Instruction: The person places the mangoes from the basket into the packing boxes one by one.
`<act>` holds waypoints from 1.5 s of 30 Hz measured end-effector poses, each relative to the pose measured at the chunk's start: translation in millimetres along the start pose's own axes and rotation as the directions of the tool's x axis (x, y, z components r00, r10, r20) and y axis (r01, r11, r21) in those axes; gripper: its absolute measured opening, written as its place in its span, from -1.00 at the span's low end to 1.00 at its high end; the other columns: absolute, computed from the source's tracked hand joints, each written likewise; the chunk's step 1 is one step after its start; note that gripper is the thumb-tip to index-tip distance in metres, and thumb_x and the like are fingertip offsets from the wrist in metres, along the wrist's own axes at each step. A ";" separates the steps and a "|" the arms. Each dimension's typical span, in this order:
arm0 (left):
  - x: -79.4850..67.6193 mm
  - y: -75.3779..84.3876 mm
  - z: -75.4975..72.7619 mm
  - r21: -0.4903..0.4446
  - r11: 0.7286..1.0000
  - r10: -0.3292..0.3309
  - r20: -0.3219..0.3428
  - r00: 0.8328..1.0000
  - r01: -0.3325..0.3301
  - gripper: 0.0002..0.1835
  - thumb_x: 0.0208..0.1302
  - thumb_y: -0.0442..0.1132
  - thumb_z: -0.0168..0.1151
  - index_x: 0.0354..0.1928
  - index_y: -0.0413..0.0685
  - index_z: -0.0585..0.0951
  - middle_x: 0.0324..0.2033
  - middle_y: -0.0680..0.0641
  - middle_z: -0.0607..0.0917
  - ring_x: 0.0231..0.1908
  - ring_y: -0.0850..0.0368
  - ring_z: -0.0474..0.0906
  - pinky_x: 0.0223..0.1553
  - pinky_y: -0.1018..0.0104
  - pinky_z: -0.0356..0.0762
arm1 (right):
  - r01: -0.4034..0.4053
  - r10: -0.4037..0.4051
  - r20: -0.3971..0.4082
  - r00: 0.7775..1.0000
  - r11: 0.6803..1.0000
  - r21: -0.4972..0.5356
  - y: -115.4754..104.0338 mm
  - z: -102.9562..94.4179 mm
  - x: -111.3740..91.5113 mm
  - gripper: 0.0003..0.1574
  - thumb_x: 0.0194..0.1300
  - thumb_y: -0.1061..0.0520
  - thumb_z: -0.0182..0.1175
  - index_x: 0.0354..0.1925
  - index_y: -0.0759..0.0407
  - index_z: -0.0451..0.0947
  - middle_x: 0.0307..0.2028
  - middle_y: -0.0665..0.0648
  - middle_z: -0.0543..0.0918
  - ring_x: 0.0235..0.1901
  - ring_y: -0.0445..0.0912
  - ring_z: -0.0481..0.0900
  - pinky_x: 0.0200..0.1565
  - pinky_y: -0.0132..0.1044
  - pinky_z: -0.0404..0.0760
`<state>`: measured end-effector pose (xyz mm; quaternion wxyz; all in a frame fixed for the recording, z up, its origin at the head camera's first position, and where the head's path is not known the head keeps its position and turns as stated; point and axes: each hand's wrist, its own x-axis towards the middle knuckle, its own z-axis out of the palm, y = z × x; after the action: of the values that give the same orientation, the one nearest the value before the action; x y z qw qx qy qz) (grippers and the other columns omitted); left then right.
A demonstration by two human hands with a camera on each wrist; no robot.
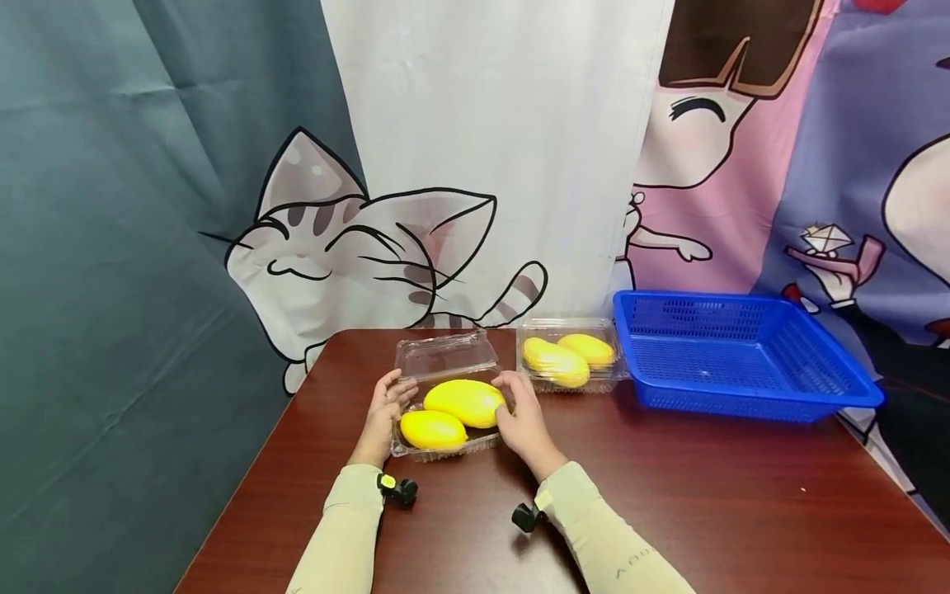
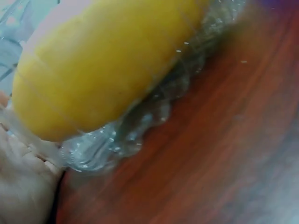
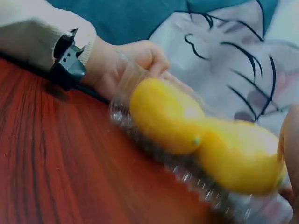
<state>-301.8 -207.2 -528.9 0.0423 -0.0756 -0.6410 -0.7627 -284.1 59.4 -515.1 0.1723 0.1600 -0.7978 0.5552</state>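
A clear plastic clamshell box (image 1: 482, 443) sits on the table with its lid (image 1: 445, 356) folded back, away from the person. Two yellow mangoes lie inside: a larger mango (image 1: 463, 402) behind and a smaller mango (image 1: 433, 430) in front. The left hand (image 1: 382, 417) holds the box's left side, palm outside the wall. At the opposite end, the right hand (image 1: 525, 421) grips the right side, thumb by the larger mango's tip. One mango (image 2: 103, 70) fills much of the left wrist view, which is blurred. Both mangoes show in the right wrist view, the left hand (image 3: 133, 65) beyond them.
A second clear box (image 1: 610, 371) holding two mangoes (image 1: 557, 361) stands behind and to the right. Beside it, a blue perforated basket (image 1: 750, 394) rests at the table's back right. A printed curtain (image 1: 505, 124) hangs behind the brown table (image 1: 668, 487).
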 end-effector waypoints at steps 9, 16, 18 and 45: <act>1.2 5.7 -10.4 -0.022 0.992 -0.124 -0.033 0.992 0.123 -0.15 0.25 -0.59 -0.21 0.57 -0.09 -0.16 0.24 -0.44 0.37 0.19 -0.12 0.54 -0.09 0.45 0.44 | -0.206 0.185 0.090 0.979 0.870 0.449 11.9 0.0 -6.1 -0.24 0.07 0.58 -0.09 0.29 0.41 0.24 0.29 0.47 0.33 0.25 0.33 0.37 -0.06 -0.25 0.48; -4.5 10.3 -17.8 -0.007 0.990 -0.140 -0.004 0.990 0.140 -0.31 0.49 -0.33 -0.19 0.59 -0.06 -0.10 0.25 -0.48 0.41 0.03 0.00 0.66 0.26 0.23 0.37 | -0.252 0.204 0.149 0.967 0.838 0.484 12.0 -1.9 -7.8 -0.02 0.02 0.55 -0.10 0.47 0.36 0.07 0.32 0.44 0.31 -0.12 0.04 0.40 -0.32 -0.39 0.40; -5.3 10.4 -19.5 -0.007 0.992 -0.125 0.031 0.992 0.125 -0.32 0.50 -0.30 -0.25 0.60 -0.04 -0.09 0.29 -0.48 0.38 0.09 -0.09 0.62 0.30 0.16 0.34 | -0.245 0.188 0.165 0.968 0.837 0.489 13.7 -2.1 -7.9 0.03 0.02 0.57 -0.12 0.50 0.36 0.01 0.35 0.44 0.28 -0.09 0.06 0.37 -0.32 -0.40 0.38; -16.3 65.6 -51.9 0.167 0.986 -0.027 0.267 0.963 -0.018 -0.37 0.56 -0.04 -0.46 0.54 -0.18 0.11 0.52 -0.33 0.14 0.48 -0.30 0.06 0.40 -0.27 -0.04 | -0.170 0.135 0.133 0.982 0.937 0.305 -14.2 -12.4 -12.9 -0.23 0.22 0.51 -0.05 0.41 0.38 0.20 0.33 0.52 0.33 0.20 0.38 0.45 0.01 -0.16 0.52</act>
<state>-278.4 -270.2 -476.7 -0.0405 -0.1728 -0.7028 -0.6889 -265.0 67.2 -505.1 0.0569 0.1531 -0.7173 0.6773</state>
